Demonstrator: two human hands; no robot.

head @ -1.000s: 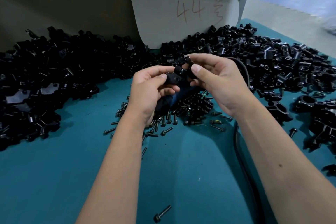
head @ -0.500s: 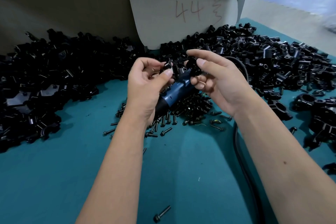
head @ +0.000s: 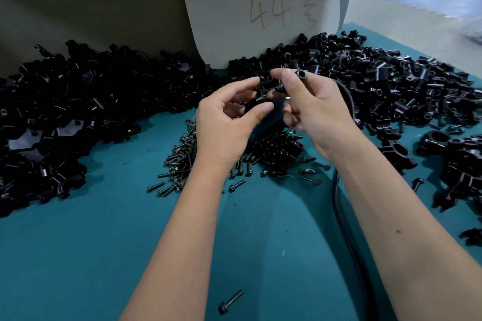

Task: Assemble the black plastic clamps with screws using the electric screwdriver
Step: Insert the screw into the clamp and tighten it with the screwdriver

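- The left hand (head: pixel 229 122) is raised over the table (head: pixel 104 242), fingers curled, pinching a black plastic clamp piece (head: pixel 260 92) between thumb and fingertips
- The right hand (head: pixel 313 109) is just beside it, thumb and forefinger gripping another black clamp piece (head: pixel 302 75) whose hexagonal socket end faces the camera
- The two hands are close together, fingertips nearly meeting, and the two pieces sit next to each other; whether they touch cannot be told
- A dark blue electric screwdriver (head: pixel 268 122) shows between and below the hands; which hand carries it is hidden by the palms
- A black cable (head: pixel 347 229) runs along the teal table under the right forearm toward the near edge
- A heap of screws (head: pixel 182 161) lies on the table directly below the hands, some scattered around its edge
- A single screw (head: pixel 230 302) lies apart, near the bottom of the view between the forearms
- A large pile of black clamp parts (head: pixel 65 112) covers the left side of the table, and another pile of clamp parts (head: pixel 391 86) spreads across the right
- Bigger, apparently joined clamps (head: pixel 459 161) lie at the far right
- A pale card marked "44" (head: pixel 263 13) stands upright behind the piles
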